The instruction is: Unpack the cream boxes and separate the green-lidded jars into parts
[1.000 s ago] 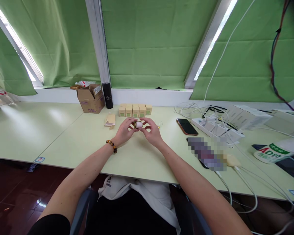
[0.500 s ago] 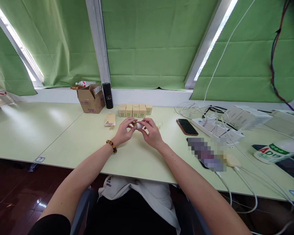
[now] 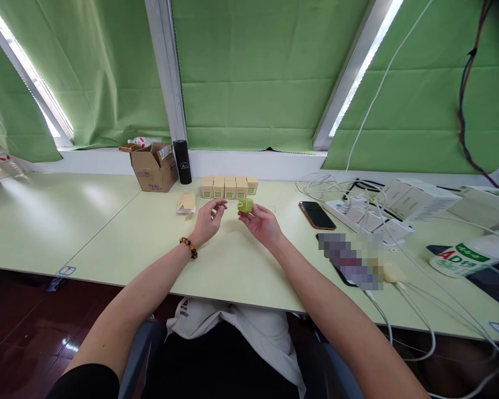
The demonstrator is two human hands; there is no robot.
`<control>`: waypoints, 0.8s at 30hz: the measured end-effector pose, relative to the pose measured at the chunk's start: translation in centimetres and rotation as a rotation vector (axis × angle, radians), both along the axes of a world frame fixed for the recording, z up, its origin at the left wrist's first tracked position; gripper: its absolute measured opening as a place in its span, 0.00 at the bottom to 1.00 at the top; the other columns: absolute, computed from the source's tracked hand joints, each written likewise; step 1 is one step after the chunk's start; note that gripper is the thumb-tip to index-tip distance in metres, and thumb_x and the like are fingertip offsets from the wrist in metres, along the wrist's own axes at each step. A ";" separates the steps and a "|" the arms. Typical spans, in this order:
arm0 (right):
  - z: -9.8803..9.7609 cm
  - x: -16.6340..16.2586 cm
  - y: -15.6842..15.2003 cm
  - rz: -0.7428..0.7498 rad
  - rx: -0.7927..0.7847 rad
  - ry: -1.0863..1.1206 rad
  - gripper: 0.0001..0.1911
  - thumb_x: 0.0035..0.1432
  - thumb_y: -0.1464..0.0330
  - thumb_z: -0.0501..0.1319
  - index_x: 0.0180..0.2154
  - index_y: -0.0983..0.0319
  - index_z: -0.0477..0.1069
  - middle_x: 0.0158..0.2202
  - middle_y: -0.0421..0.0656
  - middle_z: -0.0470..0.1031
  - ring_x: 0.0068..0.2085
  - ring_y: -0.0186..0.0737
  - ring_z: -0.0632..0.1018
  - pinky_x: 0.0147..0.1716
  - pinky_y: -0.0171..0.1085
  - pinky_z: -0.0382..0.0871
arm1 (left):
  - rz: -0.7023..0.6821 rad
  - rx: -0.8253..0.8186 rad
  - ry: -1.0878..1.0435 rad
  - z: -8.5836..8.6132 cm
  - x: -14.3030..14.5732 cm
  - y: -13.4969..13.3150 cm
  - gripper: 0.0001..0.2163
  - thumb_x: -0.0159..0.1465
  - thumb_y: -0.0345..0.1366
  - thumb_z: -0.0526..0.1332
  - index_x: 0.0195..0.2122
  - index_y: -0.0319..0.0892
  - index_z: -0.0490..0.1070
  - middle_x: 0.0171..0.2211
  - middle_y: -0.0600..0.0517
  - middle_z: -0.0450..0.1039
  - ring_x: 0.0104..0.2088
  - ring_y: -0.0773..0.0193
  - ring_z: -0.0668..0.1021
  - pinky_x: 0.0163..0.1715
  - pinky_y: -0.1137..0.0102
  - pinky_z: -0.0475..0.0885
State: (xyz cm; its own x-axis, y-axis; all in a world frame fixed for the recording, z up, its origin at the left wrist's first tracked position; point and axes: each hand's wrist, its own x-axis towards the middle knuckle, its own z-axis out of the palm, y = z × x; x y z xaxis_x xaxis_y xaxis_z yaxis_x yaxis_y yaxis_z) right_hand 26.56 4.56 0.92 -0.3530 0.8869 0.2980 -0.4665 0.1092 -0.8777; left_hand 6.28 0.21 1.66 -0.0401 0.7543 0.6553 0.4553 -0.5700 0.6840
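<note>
My right hand (image 3: 263, 223) pinches a small green jar (image 3: 245, 205) between thumb and fingertips, just above the pale green table (image 3: 120, 233). My left hand (image 3: 208, 219), with a bead bracelet on the wrist, hovers a little to the left of the jar with fingers loosely curled; whether it holds anything is hidden. Behind the hands stands a row of several small yellow boxes (image 3: 229, 187). An opened small box (image 3: 187, 203) lies to the left of my left hand.
A brown cardboard carton (image 3: 154, 166) and a black cylinder (image 3: 182, 161) stand at the back by the window sill. To the right lie a phone (image 3: 316, 214), a power strip (image 3: 368, 220) with white cables, white boxes (image 3: 419, 197) and a wipes pack (image 3: 466, 257).
Both hands were together around a small white and gold object. They have parted; the right hand now holds a green jar slightly further back and right, the left hand has drawn away.
</note>
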 end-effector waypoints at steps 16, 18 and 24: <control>-1.1 -0.9 -1.7 -0.449 0.896 -0.693 0.20 0.74 0.59 0.52 0.62 0.53 0.68 0.55 0.53 0.70 0.52 0.54 0.78 0.49 0.55 0.81 | 0.004 -0.011 0.271 -0.6 0.4 0.0 0.15 0.74 0.43 0.57 0.58 0.45 0.74 0.51 0.45 0.81 0.47 0.57 0.81 0.40 0.63 0.80; -1.1 -0.9 -1.7 -0.443 0.917 -0.721 0.21 0.75 0.60 0.51 0.65 0.52 0.66 0.55 0.53 0.69 0.52 0.54 0.78 0.48 0.54 0.82 | 0.018 0.014 0.306 -0.8 0.4 0.1 0.15 0.74 0.42 0.58 0.58 0.46 0.75 0.49 0.46 0.81 0.48 0.56 0.80 0.42 0.62 0.80; -1.2 -0.7 -1.6 -0.442 0.948 -0.731 0.21 0.73 0.61 0.54 0.64 0.53 0.69 0.55 0.53 0.69 0.46 0.51 0.79 0.43 0.52 0.82 | 0.000 0.003 0.240 -1.2 0.6 0.3 0.13 0.73 0.39 0.59 0.56 0.45 0.76 0.50 0.45 0.81 0.50 0.56 0.80 0.39 0.64 0.81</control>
State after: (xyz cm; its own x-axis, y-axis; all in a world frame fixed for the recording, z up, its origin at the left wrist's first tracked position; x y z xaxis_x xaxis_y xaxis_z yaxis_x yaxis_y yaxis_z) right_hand 25.82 2.95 -0.30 -0.4324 0.5176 0.7383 0.3269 0.8531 -0.4067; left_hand 6.90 0.54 0.44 0.1168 0.7523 0.6484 0.6048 -0.5717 0.5544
